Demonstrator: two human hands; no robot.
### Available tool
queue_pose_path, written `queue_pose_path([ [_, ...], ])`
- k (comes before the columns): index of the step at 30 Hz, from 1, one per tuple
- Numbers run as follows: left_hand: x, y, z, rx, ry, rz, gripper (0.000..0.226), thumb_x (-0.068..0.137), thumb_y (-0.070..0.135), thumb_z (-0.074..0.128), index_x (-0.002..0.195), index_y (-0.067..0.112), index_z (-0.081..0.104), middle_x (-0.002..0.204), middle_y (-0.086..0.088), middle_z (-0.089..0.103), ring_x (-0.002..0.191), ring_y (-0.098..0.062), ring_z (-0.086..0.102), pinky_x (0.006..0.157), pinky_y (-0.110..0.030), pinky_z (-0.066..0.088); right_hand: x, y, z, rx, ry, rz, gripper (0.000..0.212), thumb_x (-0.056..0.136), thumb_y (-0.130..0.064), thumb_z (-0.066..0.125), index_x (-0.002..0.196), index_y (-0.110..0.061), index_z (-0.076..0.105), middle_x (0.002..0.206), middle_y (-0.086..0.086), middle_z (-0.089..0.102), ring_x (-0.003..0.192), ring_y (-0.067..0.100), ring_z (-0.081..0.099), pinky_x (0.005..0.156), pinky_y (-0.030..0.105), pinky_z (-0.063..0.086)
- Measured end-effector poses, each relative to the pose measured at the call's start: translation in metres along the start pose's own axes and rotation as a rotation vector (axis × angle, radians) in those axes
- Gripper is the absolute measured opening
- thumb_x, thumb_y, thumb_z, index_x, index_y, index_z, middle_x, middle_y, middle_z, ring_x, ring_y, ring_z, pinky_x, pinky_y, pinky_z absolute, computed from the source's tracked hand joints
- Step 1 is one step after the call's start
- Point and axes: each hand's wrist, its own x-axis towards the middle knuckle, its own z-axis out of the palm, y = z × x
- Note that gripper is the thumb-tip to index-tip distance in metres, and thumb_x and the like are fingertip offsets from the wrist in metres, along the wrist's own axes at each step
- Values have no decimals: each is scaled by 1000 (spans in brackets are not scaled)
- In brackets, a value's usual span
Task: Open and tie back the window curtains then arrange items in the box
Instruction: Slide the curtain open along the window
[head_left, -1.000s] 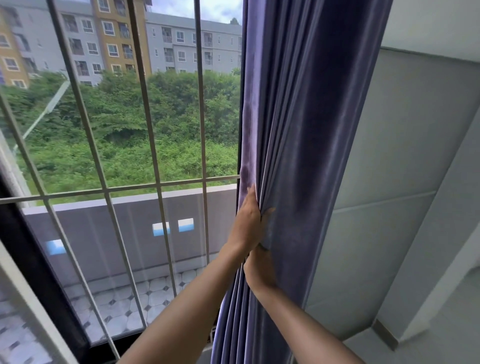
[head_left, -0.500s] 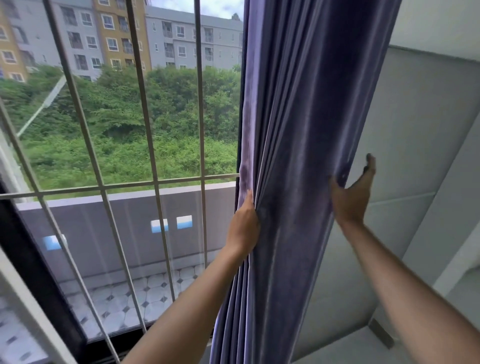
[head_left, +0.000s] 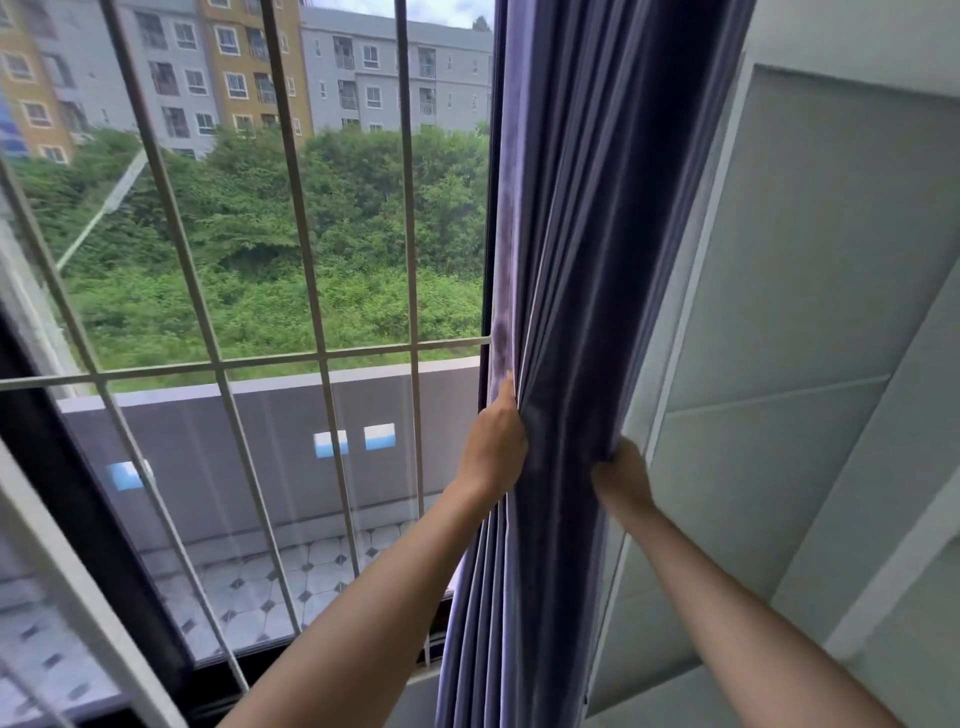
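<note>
Head view: two bare forearms reach up and forward from the bottom of the frame to the gathered purple curtain (head_left: 566, 322), which hangs in deep vertical folds at the right edge of the window, between the glass and the grey panelled wall (head_left: 810, 312). The left hand (head_left: 493, 447) holds the curtain's window-side edge, fingers curled into the folds with the thumb lying up along the hem. The right hand (head_left: 621, 475) grips the wall-side edge at about the same height, fingers wrapped behind the cloth and mostly hidden. Between them the bundle is squeezed into a narrow column.

The fabric looks thick, soft and fairly heavy, with a velvety nap; it should bunch easily but spring outward if released, so a hold around the whole bundle at mid-height, where both hands are, seems the sensible place for a tie. No tie-back is visible.

Beyond, white window bars (head_left: 317, 358) cross the pane, then a tiled balcony with a grey parapet (head_left: 260, 441), green trees and apartment blocks.
</note>
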Motion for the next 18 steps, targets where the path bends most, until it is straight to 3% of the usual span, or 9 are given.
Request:
queue_pose_path([
  [2, 1, -2, 3, -6, 17, 12, 52, 83, -15, 33, 133, -1, 39, 96, -24, 66, 77, -41, 60, 66, -46, 48, -26, 3, 18, -50, -28, -53, 14, 87, -3, 49, 91, -5, 62, 82, 7, 64, 84, 27, 64, 66, 27, 41],
  [4, -1, 0, 3, -1, 24, 12, 51, 87, -15, 32, 136, -1, 36, 99, -25, 65, 71, -35, 58, 62, -38, 44, -45, 9, 33, -93, -39, -127, 15, 90, -11, 48, 92, -15, 62, 91, 12, 67, 89, 32, 64, 70, 31, 47],
  [6, -4, 6, 4, 4, 15, 24, 54, 88, -16, 31, 140, -1, 30, 113, -30, 60, 62, -22, 49, 57, -20, 36, -60, 15, 45, -148, -47, -158, 24, 92, -13, 45, 107, -20, 63, 105, 14, 68, 93, 33, 65, 75, 38, 54],
  [8, -6, 9, 6, -20, 7, 38, 51, 91, -13, 29, 141, -1, 27, 124, -35, 51, 63, -17, 43, 54, -11, 36, -69, 20, 55, -240, -71, -157, 42, 90, 0, 42, 126, -16, 56, 102, 13, 69, 90, 31, 65, 76, 37, 55],
  [9, -6, 9, 7, -37, 3, 30, 46, 94, -9, 28, 139, -1, 29, 123, -35, 51, 67, -20, 46, 55, -12, 38, -71, 23, 59, -284, -85, -141, 47, 89, 3, 41, 130, -15, 54, 102, 13, 69, 91, 31, 65, 75, 33, 54],
  [11, -5, 7, 12, -78, -16, -12, 36, 98, 2, 25, 134, 2, 31, 116, -32, 56, 79, -35, 54, 65, -36, 46, -75, 26, 67, -346, -96, -104, 45, 89, 2, 41, 129, -12, 55, 101, 11, 70, 92, 29, 65, 72, 30, 50],
  [12, -5, 6, 14, -91, -31, -32, 35, 100, 8, 26, 135, 3, 30, 112, -30, 59, 84, -39, 57, 68, -42, 45, -75, 26, 69, -370, -98, -93, 42, 88, 1, 41, 126, -11, 57, 99, 11, 70, 90, 28, 66, 72, 32, 51],
  [14, -9, 8, 16, -124, -66, -37, 38, 102, 24, 33, 135, 7, 29, 107, -24, 63, 87, -39, 60, 68, -41, 45, -74, 25, 73, -407, -97, -87, 40, 88, 0, 41, 122, -10, 58, 97, 10, 70, 87, 29, 66, 72, 36, 54],
  [18, -19, 13, 17, -99, -154, -1, 79, 85, 69, 40, 137, 12, 23, 107, -22, 62, 89, -39, 62, 71, -43, 52, -76, 20, 75, -454, -98, -106, 35, 90, -2, 39, 117, -13, 60, 95, 8, 69, 84, 27, 65, 71, 39, 55],
])
